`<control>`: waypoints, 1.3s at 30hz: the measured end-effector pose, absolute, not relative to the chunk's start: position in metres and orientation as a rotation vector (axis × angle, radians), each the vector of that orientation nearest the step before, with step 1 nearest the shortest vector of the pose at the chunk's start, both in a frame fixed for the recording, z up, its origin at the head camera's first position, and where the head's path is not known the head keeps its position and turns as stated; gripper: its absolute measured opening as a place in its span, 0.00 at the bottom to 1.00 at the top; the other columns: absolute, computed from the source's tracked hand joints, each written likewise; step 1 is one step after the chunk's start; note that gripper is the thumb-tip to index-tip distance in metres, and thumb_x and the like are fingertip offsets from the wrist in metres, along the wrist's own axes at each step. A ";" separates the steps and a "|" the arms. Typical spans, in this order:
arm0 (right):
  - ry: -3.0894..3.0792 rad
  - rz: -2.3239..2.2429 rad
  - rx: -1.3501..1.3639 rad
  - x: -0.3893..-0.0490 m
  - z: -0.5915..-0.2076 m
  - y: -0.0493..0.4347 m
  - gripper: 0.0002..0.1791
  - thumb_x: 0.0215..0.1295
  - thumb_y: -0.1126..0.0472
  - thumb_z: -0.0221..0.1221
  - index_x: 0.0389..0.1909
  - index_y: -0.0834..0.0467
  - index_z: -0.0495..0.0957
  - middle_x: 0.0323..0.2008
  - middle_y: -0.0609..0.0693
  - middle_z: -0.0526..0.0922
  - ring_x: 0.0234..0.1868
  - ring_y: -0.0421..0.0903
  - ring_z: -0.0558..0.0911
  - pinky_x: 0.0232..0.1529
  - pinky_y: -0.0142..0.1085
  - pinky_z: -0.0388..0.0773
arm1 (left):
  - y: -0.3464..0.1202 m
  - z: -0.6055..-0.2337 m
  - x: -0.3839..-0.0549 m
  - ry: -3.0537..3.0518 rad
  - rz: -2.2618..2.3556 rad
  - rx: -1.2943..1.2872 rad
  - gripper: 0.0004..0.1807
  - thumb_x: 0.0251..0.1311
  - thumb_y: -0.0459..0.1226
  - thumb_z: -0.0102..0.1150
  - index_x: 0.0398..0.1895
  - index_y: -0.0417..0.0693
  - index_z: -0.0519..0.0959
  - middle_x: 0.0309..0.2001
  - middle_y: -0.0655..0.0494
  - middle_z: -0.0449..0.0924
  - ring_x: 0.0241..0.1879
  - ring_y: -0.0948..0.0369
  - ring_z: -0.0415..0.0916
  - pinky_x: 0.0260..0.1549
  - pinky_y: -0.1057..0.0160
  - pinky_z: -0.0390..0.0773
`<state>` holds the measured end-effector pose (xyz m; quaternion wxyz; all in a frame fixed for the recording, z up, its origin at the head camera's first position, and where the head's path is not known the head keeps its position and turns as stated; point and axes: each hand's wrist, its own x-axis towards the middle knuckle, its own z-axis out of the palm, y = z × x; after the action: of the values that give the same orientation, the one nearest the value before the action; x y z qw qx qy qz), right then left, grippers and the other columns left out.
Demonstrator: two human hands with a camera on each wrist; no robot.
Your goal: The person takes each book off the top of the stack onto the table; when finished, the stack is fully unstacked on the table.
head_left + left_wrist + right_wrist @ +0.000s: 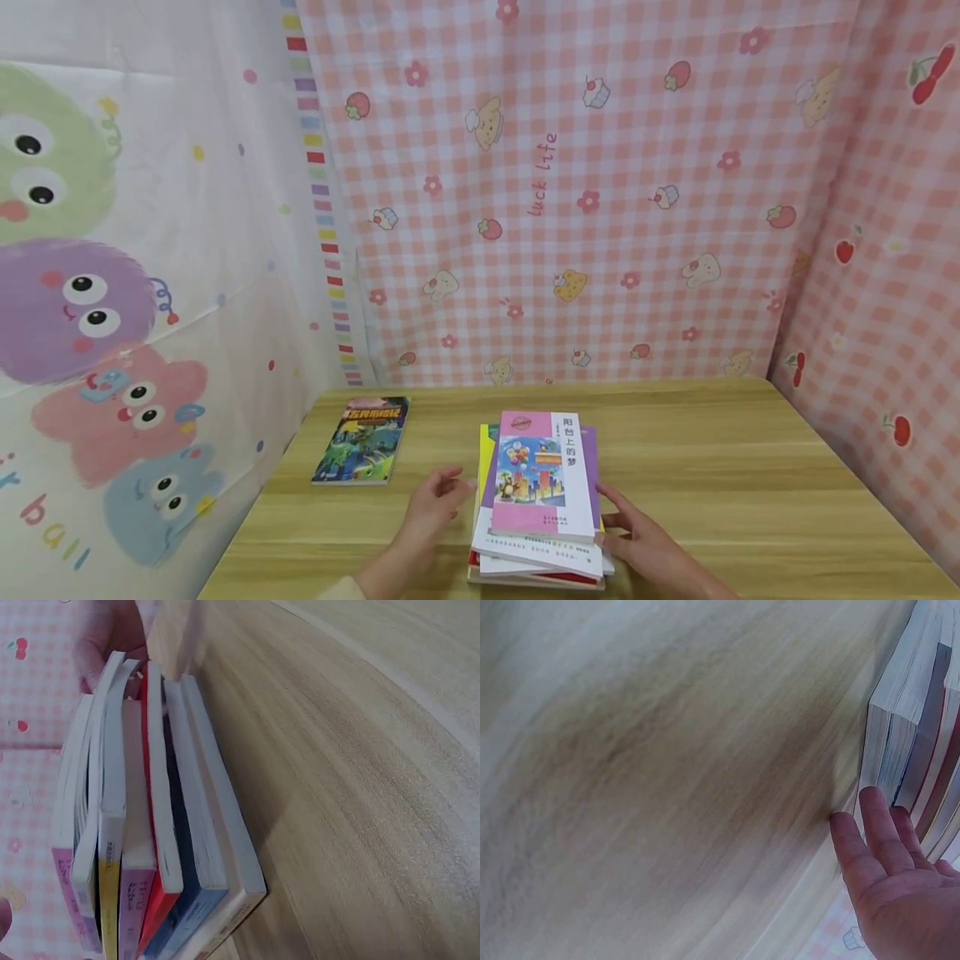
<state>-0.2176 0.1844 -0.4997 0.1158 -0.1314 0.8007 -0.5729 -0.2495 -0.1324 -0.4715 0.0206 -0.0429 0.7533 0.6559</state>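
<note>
A stack of several books [536,542] stands near the front of the table. On top lies a pink and white book [528,475] with a cartoon city cover. My left hand [427,512] is just left of the stack, relaxed and holding nothing. At the stack's right side is my right hand [641,533], its fingers spread along the book edges. In the right wrist view, extended fingers [885,832] lie by the page edges, seemingly touching them. The left wrist view shows the uneven spines and page edges of the stack [150,825].
Apart from the stack, a book with a dinosaur cover [362,442] lies flat at the table's back left. The wooden table [712,450] meets a pink checked curtain [600,317] behind and curtains on both sides.
</note>
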 end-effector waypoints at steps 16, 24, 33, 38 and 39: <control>2.348 -1.681 -0.341 -0.220 -0.501 0.183 0.42 0.68 0.62 0.60 0.76 0.64 0.49 0.57 0.72 0.74 0.55 0.61 0.77 0.51 0.45 0.72 | -0.104 -0.485 -0.248 2.339 2.004 -0.081 0.31 0.53 0.36 0.73 0.60 0.36 0.74 0.46 0.49 0.75 0.44 0.54 0.69 0.44 0.59 0.74; 2.319 -1.677 -0.336 -0.220 -0.501 0.185 0.42 0.70 0.61 0.59 0.77 0.64 0.47 0.58 0.72 0.73 0.55 0.60 0.77 0.50 0.45 0.72 | -0.098 -0.487 -0.247 2.420 1.980 -0.034 0.35 0.48 0.32 0.75 0.62 0.37 0.73 0.43 0.50 0.73 0.43 0.54 0.68 0.41 0.60 0.72; 2.269 -1.719 -0.369 -0.219 -0.501 0.187 0.43 0.70 0.61 0.59 0.77 0.65 0.45 0.57 0.72 0.73 0.54 0.59 0.77 0.50 0.42 0.71 | -0.107 -0.490 -0.257 2.402 1.934 -0.076 0.36 0.52 0.30 0.73 0.66 0.35 0.70 0.44 0.51 0.75 0.42 0.56 0.70 0.42 0.60 0.74; 2.267 -1.723 -0.396 -0.218 -0.501 0.186 0.43 0.70 0.62 0.59 0.77 0.65 0.45 0.57 0.71 0.74 0.54 0.58 0.77 0.50 0.43 0.71 | -0.112 -0.488 -0.260 2.350 1.963 -0.096 0.33 0.56 0.28 0.68 0.66 0.34 0.70 0.44 0.50 0.76 0.42 0.57 0.71 0.43 0.62 0.76; 2.270 -1.722 -0.398 -0.218 -0.501 0.186 0.43 0.70 0.62 0.59 0.77 0.65 0.45 0.57 0.71 0.74 0.54 0.58 0.77 0.50 0.43 0.71 | -0.113 -0.488 -0.260 2.343 1.965 -0.089 0.32 0.56 0.28 0.67 0.66 0.34 0.70 0.44 0.50 0.75 0.43 0.56 0.71 0.43 0.62 0.76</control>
<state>-0.2182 0.1861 -0.5014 0.1318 -0.1373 0.7822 -0.5933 -0.2601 -0.1130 -0.4882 0.0411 -0.0292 0.7654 0.6416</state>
